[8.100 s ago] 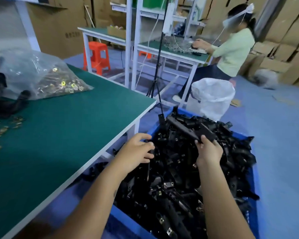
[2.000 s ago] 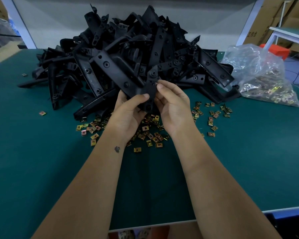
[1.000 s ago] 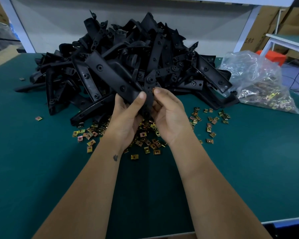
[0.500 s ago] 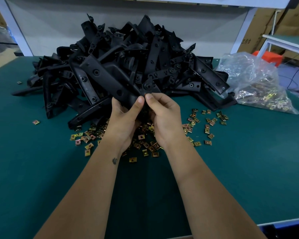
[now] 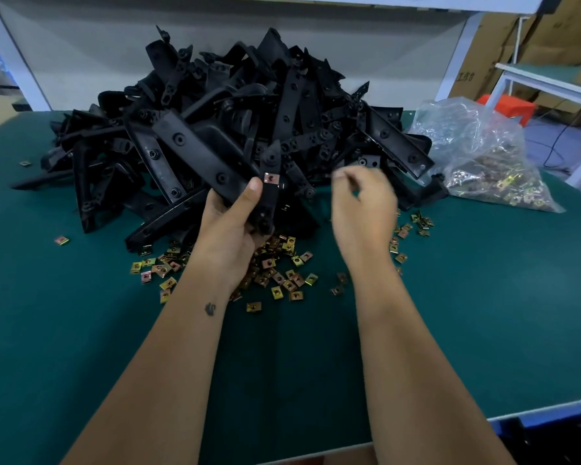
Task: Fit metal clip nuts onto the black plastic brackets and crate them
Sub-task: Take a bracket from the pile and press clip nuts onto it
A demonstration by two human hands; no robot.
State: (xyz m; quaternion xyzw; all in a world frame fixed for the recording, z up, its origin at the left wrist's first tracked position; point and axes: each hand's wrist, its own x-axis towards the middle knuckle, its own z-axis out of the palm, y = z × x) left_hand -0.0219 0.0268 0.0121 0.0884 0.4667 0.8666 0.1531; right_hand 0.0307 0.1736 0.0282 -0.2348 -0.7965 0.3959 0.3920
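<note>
The brackets (image 5: 215, 129) sat in a big black pile on the green table (image 5: 483, 297). Your left hand (image 5: 228, 229) gripped one bracket (image 5: 270, 193) with a clip nut (image 5: 271, 178) on it. Your right hand (image 5: 363, 209) was blurry, fingers loosely curled, holding nothing. Loose clip nuts (image 5: 282, 276) lay beneath.

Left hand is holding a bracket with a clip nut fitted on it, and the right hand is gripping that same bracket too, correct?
Not quite. In the head view the left hand holds the bracket with the clip nut fitted, but the right hand is off it, apart to the right.
</note>
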